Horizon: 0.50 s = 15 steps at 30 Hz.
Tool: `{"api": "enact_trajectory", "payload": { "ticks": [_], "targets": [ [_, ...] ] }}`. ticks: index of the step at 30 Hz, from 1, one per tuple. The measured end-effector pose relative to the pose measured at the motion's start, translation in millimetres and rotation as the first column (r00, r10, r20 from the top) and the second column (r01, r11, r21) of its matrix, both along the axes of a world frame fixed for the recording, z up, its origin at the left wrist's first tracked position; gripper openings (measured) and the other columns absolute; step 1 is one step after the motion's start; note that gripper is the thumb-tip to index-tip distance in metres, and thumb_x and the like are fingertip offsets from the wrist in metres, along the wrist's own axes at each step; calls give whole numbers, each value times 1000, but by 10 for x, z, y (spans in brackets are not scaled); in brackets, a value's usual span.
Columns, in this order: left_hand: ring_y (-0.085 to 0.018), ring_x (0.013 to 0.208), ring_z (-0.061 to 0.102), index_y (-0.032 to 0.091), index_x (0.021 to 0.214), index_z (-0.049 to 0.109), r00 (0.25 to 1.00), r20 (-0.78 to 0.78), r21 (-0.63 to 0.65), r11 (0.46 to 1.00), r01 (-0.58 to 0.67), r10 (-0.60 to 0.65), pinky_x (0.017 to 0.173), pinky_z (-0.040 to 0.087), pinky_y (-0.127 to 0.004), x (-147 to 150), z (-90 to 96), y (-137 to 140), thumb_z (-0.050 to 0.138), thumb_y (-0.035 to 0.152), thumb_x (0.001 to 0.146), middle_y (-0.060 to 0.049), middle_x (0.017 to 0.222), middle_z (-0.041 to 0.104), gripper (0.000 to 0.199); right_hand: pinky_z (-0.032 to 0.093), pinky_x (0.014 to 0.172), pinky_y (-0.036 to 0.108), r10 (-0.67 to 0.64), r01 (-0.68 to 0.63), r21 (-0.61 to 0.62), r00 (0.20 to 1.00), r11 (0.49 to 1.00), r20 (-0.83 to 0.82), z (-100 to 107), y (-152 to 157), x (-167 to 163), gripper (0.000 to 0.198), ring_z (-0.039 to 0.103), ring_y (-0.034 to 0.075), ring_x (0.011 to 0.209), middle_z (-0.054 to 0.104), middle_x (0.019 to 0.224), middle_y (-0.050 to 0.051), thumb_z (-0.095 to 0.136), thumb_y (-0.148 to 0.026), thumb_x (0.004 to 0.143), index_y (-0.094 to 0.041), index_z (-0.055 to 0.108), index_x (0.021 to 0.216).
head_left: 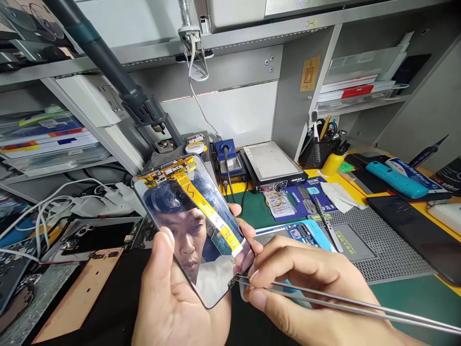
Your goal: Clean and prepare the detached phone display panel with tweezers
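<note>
Left hand (pixel 169 307): grips the screen (pixel 211 240) by its edges, tilted, at view centre. Right hand (pixel 306 283): fingers closed on tweezers (pixel 418 318), tips at the screen's lower edge, between four and five o'clock. Yellow strip (pixel 205 209) crosses the screen from twelve to four. Second tweezers (pixel 327 223) lie at three o'clock from the screen; plate (pixel 272 163), two o'clock.

Near the middle, the screen panel (pixel 212 192) rests in the left hand (pixel 162 293); the right hand (pixel 309 283) is to its right, tweezers (pixel 324 300) reaching the panel's near end. Behind the panel stands a corded box (pixel 230 166), with a flat-topped device (pixel 275 163) right of it. Farther right, a bottle (pixel 333 162) stands before a mesh cup (pixel 317 156). A perforated mat (pixel 389 240) lies at right, plugs (pixel 86 204) at left.
</note>
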<state>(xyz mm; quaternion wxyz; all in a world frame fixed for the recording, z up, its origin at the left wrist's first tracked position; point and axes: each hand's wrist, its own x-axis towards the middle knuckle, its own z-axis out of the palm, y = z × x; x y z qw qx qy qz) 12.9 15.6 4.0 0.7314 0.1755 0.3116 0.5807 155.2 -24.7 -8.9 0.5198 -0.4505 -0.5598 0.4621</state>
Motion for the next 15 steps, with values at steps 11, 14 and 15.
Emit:
{"api": "enact_trajectory", "payload": {
  "ticks": [11, 14, 15],
  "targets": [
    [-34, 80, 75, 25, 90, 80, 991, -91, -49, 993, -103, 98, 71, 63, -53, 72, 95, 15, 41, 60, 92, -12, 103, 79, 53, 59, 75, 23, -9, 9, 1, 1000, 1000, -20, 61, -29, 14, 10, 73, 16, 76, 75, 83, 4, 74, -16, 82, -21, 78, 74],
    [-33, 83, 76, 26, 92, 81, 994, -96, 46, 998, -41, 45, 76, 63, -52, 13, 34, 22, 48, 61, 89, -9, 100, 79, 48, 59, 73, 23, 0, 0, 5, 1000, 1000, 19, 55, -27, 27, 9, 72, 16, 76, 75, 84, 5, 73, -16, 83, -20, 78, 76],
    [-33, 86, 76, 26, 94, 81, 994, -104, 56, 998, -10, 16, 78, 63, -51, -12, 12, 29, 50, 62, 88, -9, 101, 79, 48, 58, 73, 24, 7, -7, 14, 999, 1000, 31, 49, -26, 31, 9, 72, 16, 75, 75, 83, 5, 73, -15, 82, -20, 77, 76]
  ]
}}
